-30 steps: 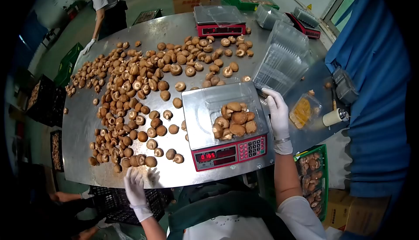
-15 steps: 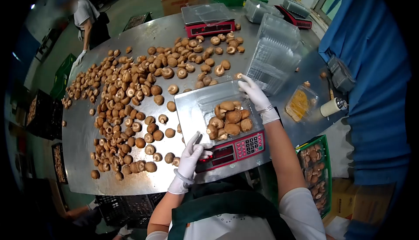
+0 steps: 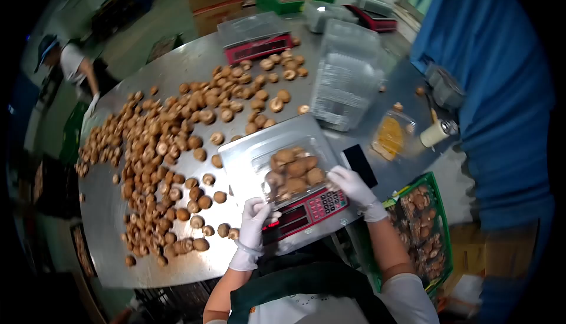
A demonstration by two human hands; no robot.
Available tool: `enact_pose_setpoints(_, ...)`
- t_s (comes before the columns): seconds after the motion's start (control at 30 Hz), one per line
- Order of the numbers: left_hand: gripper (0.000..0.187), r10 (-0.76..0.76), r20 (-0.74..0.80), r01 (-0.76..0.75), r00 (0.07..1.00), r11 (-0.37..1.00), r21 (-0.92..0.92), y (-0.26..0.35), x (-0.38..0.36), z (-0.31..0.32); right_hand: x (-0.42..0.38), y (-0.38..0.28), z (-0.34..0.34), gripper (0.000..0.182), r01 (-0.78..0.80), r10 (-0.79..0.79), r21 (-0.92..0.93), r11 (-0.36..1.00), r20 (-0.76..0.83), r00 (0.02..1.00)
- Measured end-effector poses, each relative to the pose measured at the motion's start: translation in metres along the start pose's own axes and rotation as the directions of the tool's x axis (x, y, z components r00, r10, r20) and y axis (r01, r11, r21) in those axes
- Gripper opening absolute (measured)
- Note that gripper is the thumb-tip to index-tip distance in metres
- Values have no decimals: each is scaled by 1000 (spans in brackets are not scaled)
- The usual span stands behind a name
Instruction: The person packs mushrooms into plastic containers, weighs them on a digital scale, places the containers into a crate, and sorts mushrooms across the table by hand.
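A clear plastic box [image 3: 263, 165] of brown mushrooms [image 3: 296, 169] lies on the metal plate [image 3: 236, 158] of a red digital scale [image 3: 295, 218]. At the box's front left corner, my gloved left hand [image 3: 254, 221] is closed, its fingertips on the plastic edge. My gloved right hand [image 3: 354, 189] grips the front right edge beside the scale's keypad, fingers bent. Clear film or a lid seems to cover the mushrooms, though blur hides its edges.
Loose mushrooms [image 3: 159, 147] spread over the steel table's left side. Beyond the scale stand stacked clear boxes [image 3: 345, 82] and another red scale [image 3: 256, 44]. A phone [image 3: 359, 166] lies right, near a white roll [image 3: 435, 135]. A green crate [image 3: 446, 235] sits below. A person [image 3: 73, 64] stands far left.
My right hand has come from the box's far right side down to its front right edge. My left hand has closed at the front left corner. The view has shifted.
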State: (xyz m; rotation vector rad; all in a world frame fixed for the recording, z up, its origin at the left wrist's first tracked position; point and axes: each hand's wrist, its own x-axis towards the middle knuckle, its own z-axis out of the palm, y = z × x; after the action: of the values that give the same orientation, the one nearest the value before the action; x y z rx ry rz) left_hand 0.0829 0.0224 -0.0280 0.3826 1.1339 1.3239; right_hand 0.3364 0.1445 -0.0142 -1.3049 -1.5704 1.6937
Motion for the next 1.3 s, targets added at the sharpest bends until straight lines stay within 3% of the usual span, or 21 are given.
enact_pose_setpoints(0.07, 17, -20, 21, 21, 1000, 1000, -9, -4, 6, -6, -1, 5, 11, 22, 34, -38, 152, 988, 24, 999)
enact_pose_setpoints(0.1, 17, 47, 97, -44, 994, 998, -37, -10, 12, -11, -1, 9, 23, 21, 172, -154, 184, 968, -108, 982)
enact_pose_setpoints(0.13, 18, 25, 125, -22, 992, 1000, -18, -6, 14, -14, 10, 30, 26, 22, 113, -107, 291, 950, -34, 994)
enact_pose_setpoints(0.17, 18, 59, 124, -62, 991, 998, 19, -11, 21, -26, 10, 29, 29, 20, 147, -141, 156, 977, -49, 989)
enact_pose_setpoints(0.2, 19, 68, -38, -62, 997, 988, 141, 4, 10, -5, 17, 43, 36, 19, 120, -105, 182, 976, -89, 990)
enact_pose_setpoints(0.3, 18, 202, 154, -230, 967, 954, 192, -11, 28, -26, 0, 33, 35, 19, 255, -210, 264, 930, -186, 960)
enact_pose_setpoints(0.37, 18, 279, 189, -327, 941, 893, 309, -11, 15, 7, -12, 43, 26, 17, 388, -318, 189, 902, -315, 894)
enact_pose_setpoints(0.4, 18, 308, 268, -374, 913, 893, 248, -20, 12, 22, -22, 50, 11, 16, 435, -409, -29, 900, -405, 818)
enact_pose_setpoints(0.5, 28, 102, 530, -317, 842, 888, 333, -40, 7, 58, -91, 30, -28, 14, 354, -70, 407, 842, -568, 820)
enact_pose_setpoints(0.53, 37, -52, 557, -259, 829, 847, 464, -36, 0, 72, -110, 38, -42, 14, 395, -55, 409, 823, -635, 770)
enact_pose_setpoints(0.63, 40, -179, 645, -183, 743, 873, 453, -53, 2, 85, -173, 64, -86, 15, 451, 32, 394, 801, -780, 625)
enact_pose_setpoints(0.7, 37, -199, 656, -209, 728, 847, 489, -55, 2, 94, -209, 106, -119, 16, 321, 208, 473, 821, -770, 603)
enact_pose_setpoints(0.77, 34, -257, 637, -151, 727, 845, 514, -57, 6, 94, -238, 154, -142, 19, 311, 327, 612, 727, -706, 628)
enact_pose_setpoints(0.83, 33, -256, 640, -175, 725, 829, 531, -56, 8, 95, -250, 207, -157, 20, 239, 481, 695, 678, -666, 571)
enact_pose_setpoints(0.9, 32, -263, 644, -179, 718, 825, 536, -51, 7, 92, -247, 215, -157, 23, 62, 514, 549, 834, -812, 277)
enact_pose_setpoints(0.93, 31, -253, 639, -194, 727, 816, 544, -49, 8, 89, -245, 223, -164, 28, -329, 99, 31, 944, -977, 191)
enact_pose_setpoints(0.97, 31, -231, 624, -186, 747, 828, 529, -48, 6, 86, -242, 230, -169, 34, -465, -50, -112, 878, -988, 143)
enact_pose_setpoints(1.07, 32, -198, 576, -181, 793, 827, 533, -41, 2, 74, -209, 150, -178, 29, -341, -245, -357, 869, -911, 331)
enact_pose_setpoints(1.13, 34, -167, 562, -176, 810, 846, 504, -37, 0, 63, -164, 88, -181, 26, -235, -460, -602, 763, -761, 457)
enact_pose_setpoints(1.23, 37, -137, 489, -159, 862, 842, 516, -22, -10, 52, -91, -19, -165, 31, -50, -660, -789, 612, -544, 518)
enact_pose_setpoints(1.3, 37, -46, 442, -183, 896, 868, 462, -24, -15, 33, -46, -77, -155, 34, 74, -843, -906, 417, -355, 403)
